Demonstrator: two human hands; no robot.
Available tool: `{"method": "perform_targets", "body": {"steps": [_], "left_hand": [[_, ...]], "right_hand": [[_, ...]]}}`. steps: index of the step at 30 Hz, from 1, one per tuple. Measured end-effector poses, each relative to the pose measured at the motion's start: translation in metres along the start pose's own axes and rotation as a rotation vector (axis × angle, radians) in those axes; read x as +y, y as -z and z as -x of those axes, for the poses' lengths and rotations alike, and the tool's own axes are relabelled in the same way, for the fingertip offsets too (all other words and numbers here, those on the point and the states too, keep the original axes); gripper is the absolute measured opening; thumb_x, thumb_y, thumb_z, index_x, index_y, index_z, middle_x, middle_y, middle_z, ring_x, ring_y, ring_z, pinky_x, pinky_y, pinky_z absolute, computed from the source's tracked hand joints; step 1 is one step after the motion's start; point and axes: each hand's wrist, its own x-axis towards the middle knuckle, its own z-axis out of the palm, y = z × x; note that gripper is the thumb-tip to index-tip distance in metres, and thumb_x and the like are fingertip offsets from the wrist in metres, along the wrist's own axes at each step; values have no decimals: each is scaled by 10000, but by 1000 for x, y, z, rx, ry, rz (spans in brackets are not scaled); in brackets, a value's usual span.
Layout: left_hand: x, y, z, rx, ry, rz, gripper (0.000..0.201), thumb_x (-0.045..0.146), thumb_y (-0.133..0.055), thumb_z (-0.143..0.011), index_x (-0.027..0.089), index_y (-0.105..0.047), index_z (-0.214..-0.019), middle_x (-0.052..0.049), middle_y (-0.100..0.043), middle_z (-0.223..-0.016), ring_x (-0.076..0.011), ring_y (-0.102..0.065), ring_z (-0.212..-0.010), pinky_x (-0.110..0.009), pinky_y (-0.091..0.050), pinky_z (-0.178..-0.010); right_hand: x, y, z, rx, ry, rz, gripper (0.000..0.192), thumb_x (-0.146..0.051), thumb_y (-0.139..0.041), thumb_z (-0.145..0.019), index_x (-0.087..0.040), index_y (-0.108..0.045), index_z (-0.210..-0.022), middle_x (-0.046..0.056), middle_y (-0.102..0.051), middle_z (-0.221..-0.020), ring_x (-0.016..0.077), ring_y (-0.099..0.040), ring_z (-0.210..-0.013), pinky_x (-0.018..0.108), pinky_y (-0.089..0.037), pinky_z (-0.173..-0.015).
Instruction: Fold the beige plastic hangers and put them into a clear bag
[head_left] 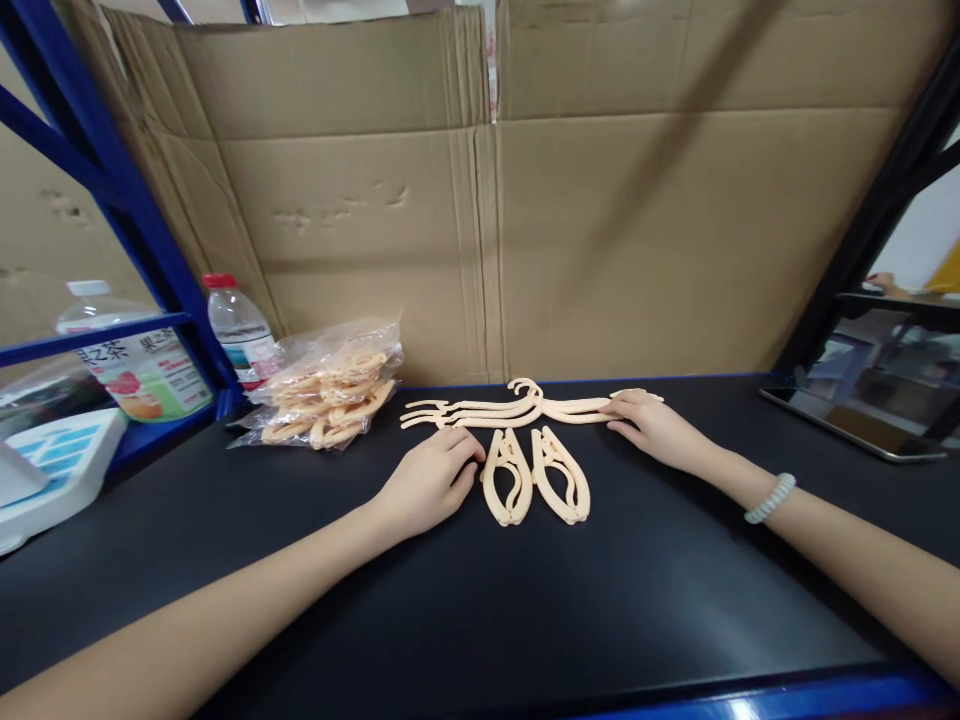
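Peach-coloured plastic makes up the hangers (pixel 517 408), a small stack of thin, flat pieces lying on the black table (pixel 480 610) just in front of the cardboard (pixel 600 230) wall. Their long axis runs left to right across the view, parallel to the table's back edge. The small hook at the middle curls upward toward the cardboard, and the slim arm ends on the left fan out slightly, so several layers show there.

Just below the hangers lie two clips (pixel 534 488) of the same peach plastic, each a long loop with a narrow open middle. They lie side by side, touching or nearly so, long axes running toward the viewer and splayed a little apart at the near ends.

The left hand (pixel 431 482) rests palm down on the table with fingers loosely together and slightly curled, fingertips touching the hangers' left arm and just beside the left clip. The right hand (pixel 652 425) lies flat with fingers together and stretched out, pressing on the hangers' right arm. A pale bead bracelet (pixel 770 498) circles the right wrist.

To the left, a clear bag (pixel 330 385) holds more peach pieces. Behind it stands a bottle (pixel 238 325) with a red cap, by a blue rack (pixel 142 230). A tablet (pixel 855 425) lies at the right.
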Motion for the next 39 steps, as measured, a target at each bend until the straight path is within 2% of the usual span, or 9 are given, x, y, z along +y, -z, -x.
{"method": "perform_targets", "body": {"steps": [7, 17, 21, 25, 31, 33, 36, 39], "left_hand": [[3, 0, 0, 24, 40, -11, 177, 134, -410, -863, 197, -563, -924, -62, -618, -959, -212, -592, -913, -349, -498, -810], [7, -4, 3, 198, 65, 211, 180, 110, -435, -834, 180, -566, -935, -65, -634, -936, -194, -604, -885, -350, -506, -806], [10, -2, 3, 231, 164, 380, 181, 138, -457, -815, 184, -593, -924, -53, -659, -930, -185, -629, -867, -346, -525, -801], [7, -1, 1, 212, 318, 596, 166, 230, -485, -813, 182, -627, -886, -50, -677, -919, -193, -653, -875, -333, -537, -803], [-6, -8, -1, 288, 580, 671, 146, 238, -549, -741, 184, -643, -840, -68, -678, -990, -258, -614, -1019, -435, -438, -972], [-9, -12, -1, 371, 617, 777, 166, 227, -576, -723, 173, -599, -879, -81, -661, -1004, -255, -612, -1023, -440, -420, -988], [-10, -14, 0, 485, 627, 949, 301, 210, -613, -708, 173, -516, -990, -99, -612, -1081, -234, -614, -1018, -421, -440, -965], [-6, -14, 1, 502, 574, 968, 429, 193, -625, -705, 191, -463, -1102, -121, -532, -1226, -208, -616, -981, -418, -465, -929]], "right_hand": [[-2, -2, -2, 21, -50, -61, 162, -200, -442, -885, -188, -573, -791, 72, -623, -796, 213, -577, -752, 357, -464, -729], [-10, 17, 1, 138, -192, -236, 80, -248, -483, -843, -206, -550, -856, 55, -668, -820, 203, -621, -735, 321, -464, -675], [-13, 31, 1, 174, -222, -232, 150, -276, -491, -832, -202, -604, -898, 65, -684, -808, 212, -631, -725, 336, -485, -681], [-19, 41, 2, 187, -203, -215, 187, -298, -484, -841, -200, -633, -897, 67, -688, -822, 209, -626, -719, 337, -488, -667], [-24, 45, 2, 125, -134, -211, 172, -276, -463, -849, -201, -614, -880, 58, -670, -838, 196, -606, -727, 321, -465, -659], [-24, 46, 3, 110, -132, -202, 159, -261, -468, -839, -202, -610, -878, 56, -667, -840, 195, -603, -727, 320, -461, -659], [-26, 47, 3, 88, -135, -212, 156, -256, -473, -833, -200, -608, -885, 56, -668, -844, 191, -602, -724, 315, -461, -657], [-29, 46, 4, 73, -120, -212, 160, -256, -469, -834, -194, -608, -884, 57, -668, -830, 188, -597, -704, 310, -455, -638]]}}
